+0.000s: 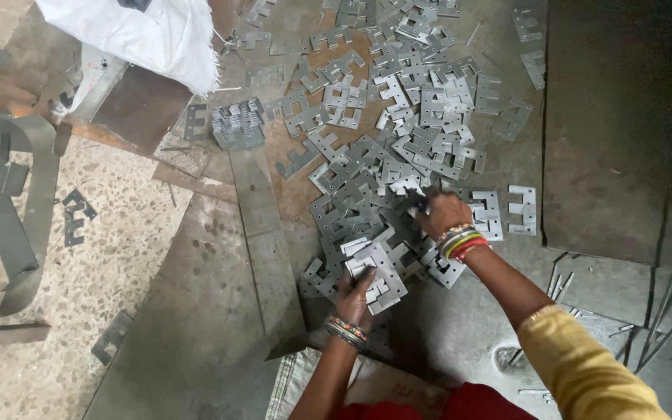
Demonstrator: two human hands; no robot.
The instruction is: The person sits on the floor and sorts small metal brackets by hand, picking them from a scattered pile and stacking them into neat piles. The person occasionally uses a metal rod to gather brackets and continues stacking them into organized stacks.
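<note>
Nearest the person, a woven sack edge lies on the steel floor plate. Left hand grips a small stack of E-shaped metal plates, fingers curled round its near edge. Right hand, bangles at the wrist, presses into the loose pile of plates; fingers hidden, grasp can't be told. Plates too many to count. Beyond: one neat bundle of plates, one white bag, bent metal strips far left.
</note>
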